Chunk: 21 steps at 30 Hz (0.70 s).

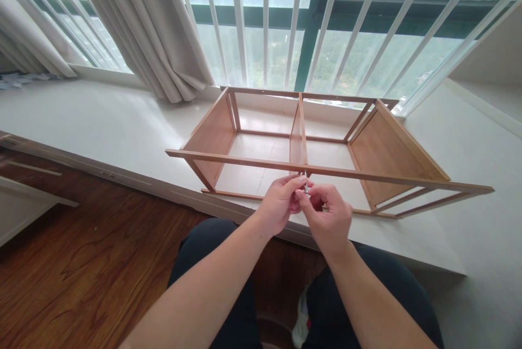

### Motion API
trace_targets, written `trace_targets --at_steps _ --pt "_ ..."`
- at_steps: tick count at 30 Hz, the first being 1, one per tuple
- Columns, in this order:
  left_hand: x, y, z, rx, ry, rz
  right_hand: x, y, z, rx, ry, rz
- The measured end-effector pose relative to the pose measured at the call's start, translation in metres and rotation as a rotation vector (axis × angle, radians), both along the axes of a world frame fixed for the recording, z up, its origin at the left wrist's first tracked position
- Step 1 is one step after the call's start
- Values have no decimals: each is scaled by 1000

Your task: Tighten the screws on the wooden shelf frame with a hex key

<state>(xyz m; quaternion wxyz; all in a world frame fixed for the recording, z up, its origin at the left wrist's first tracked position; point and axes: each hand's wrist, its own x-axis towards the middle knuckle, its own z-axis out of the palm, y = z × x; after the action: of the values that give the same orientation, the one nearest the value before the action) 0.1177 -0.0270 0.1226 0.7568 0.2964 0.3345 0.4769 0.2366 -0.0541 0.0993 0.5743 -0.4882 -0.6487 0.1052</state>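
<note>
A wooden shelf frame (256,162) lies on its side on the white window ledge, with three flat panels between its rails. In front of the middle of its near rail, my left hand (281,202) and my right hand (328,213) meet with fingertips close together. Between them is a small thin silver metal piece that looks like a screw (306,181), standing roughly upright just below the rail. Both hands are closed in a pinch around it. Fingers partly cover it, so whether its tip touches the wood I cannot tell.
Behind the frame stand a window with white bars (266,23) and a beige curtain (150,23). A white wall (481,175) rises at the right. Below the ledge (101,115) is a dark wooden floor (101,262). A white furniture piece (24,207) stands at the left.
</note>
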Motion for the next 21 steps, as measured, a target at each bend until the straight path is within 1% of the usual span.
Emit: trace_targets --at_steps 13,21 --pt "-1 0 -3 23 -3 -9 3 -1 7 32 -41 5" --pt "-1 0 -4 43 -15 -12 4 -1 8 -8 11 18"
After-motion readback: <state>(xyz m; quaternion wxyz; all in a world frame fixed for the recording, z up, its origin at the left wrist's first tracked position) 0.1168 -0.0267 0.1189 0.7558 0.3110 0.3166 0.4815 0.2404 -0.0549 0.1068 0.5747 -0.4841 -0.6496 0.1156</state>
